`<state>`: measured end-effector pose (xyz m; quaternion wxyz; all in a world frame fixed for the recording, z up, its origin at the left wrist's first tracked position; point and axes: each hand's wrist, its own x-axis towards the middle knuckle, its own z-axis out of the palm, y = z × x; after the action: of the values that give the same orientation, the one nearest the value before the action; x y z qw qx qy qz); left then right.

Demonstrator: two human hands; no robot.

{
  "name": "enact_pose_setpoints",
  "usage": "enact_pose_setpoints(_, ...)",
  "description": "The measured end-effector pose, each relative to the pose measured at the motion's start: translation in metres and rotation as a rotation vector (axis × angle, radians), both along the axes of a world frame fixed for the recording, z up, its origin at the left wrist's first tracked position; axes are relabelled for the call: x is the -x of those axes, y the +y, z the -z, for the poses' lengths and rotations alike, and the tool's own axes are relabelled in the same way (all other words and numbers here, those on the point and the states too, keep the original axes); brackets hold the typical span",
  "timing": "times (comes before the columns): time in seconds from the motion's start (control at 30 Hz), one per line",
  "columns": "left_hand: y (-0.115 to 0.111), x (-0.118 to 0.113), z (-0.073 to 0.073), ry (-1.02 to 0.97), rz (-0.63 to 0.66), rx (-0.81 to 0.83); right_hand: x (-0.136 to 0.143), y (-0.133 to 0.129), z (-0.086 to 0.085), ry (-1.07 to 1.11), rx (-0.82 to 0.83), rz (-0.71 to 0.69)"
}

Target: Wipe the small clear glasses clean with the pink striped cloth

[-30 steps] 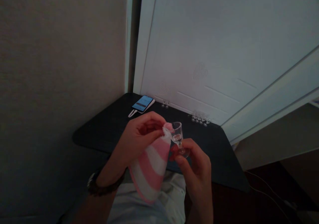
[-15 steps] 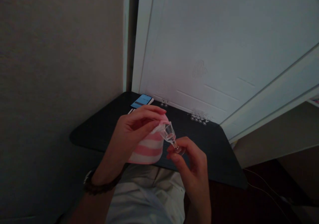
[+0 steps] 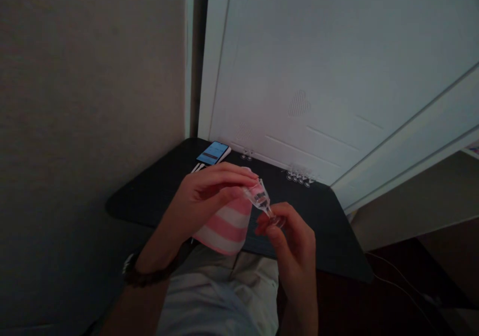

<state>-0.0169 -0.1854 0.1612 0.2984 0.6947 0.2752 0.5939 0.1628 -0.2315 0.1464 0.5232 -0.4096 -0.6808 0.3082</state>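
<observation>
A small clear stemmed glass (image 3: pixel 259 197) is tilted over the dark table, its rim towards the left. My right hand (image 3: pixel 292 236) pinches it by the stem and foot. Fingers of my left hand (image 3: pixel 209 191) are closed on a pink-and-white striped cloth (image 3: pixel 228 226), which hangs down below them. At the glass's mouth the left fingertips press the cloth against the rim, and some pink shows through the bowl. How deep the cloth goes inside is hard to make out.
On the black table (image 3: pixel 149 191) a phone (image 3: pixel 212 152) with a lit screen lies at the back left. Two little glasses (image 3: pixel 246 155) stand near the white door panel (image 3: pixel 299 52). Several more glasses (image 3: pixel 300 176) are grouped at the back right.
Both hands have shifted slightly right with the glass and cloth. Left fingertips now sit more over the glass's rim, and the hanging cloth has swung a little to the right.
</observation>
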Motion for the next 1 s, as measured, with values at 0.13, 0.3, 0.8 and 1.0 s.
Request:
enact_pose_setpoints(0.13, 0.002, 0.001, 0.000, 0.010, 0.050, 0.007, 0.000, 0.000, -0.001, 0.008, 0.004, -0.004)
enact_pose_setpoints(0.3, 0.002, -0.001, 0.002, -0.019, 0.056, -0.013, -0.001, -0.001, -0.002, 0.017, 0.007, -0.017)
enact_pose_setpoints(0.8, 0.005, 0.008, 0.008, 0.039, 0.057, 0.056, -0.001, -0.001, -0.001, -0.004, 0.040, -0.042)
enact_pose_setpoints(1.0, 0.003, 0.009, 0.011, -0.058, -0.033, 0.097, -0.002, -0.002, -0.002, -0.036, 0.026, -0.087)
